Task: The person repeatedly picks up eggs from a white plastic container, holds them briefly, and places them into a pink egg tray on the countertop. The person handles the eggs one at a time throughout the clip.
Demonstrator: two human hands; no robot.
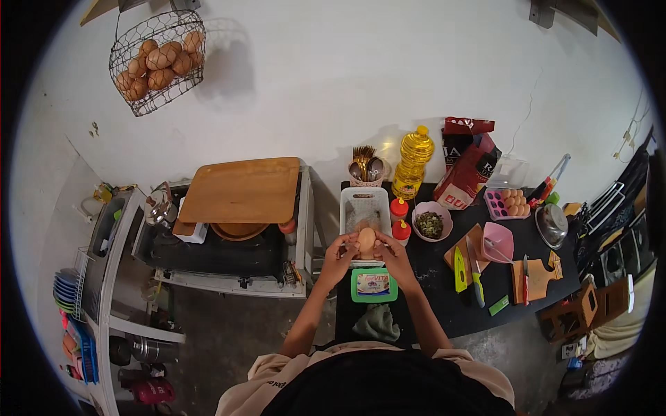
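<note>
A brown egg (367, 240) is held upright between the fingertips of my left hand (341, 253) and my right hand (393, 253). Both hands are over the near end of a white plastic basket (344, 210), whose contents are partly hidden and hard to make out. Just below the hands lies a green-rimmed margarine tub (374, 285), and a crumpled green cloth (377, 322) is closer to me. Two red-capped bottles (399, 208) stand against the basket's right side. Several more eggs (515, 202) sit in a pink tray on the right.
Right on the black table are a bowl of chopped greens (430, 222), an oil bottle (413, 161), a pink bowl (498, 242), a green-handled knife (476, 275) and a red-handled knife (525, 281). A wire basket of eggs (157, 62) hangs upper left. A wooden tray (239, 190) covers part of the stove.
</note>
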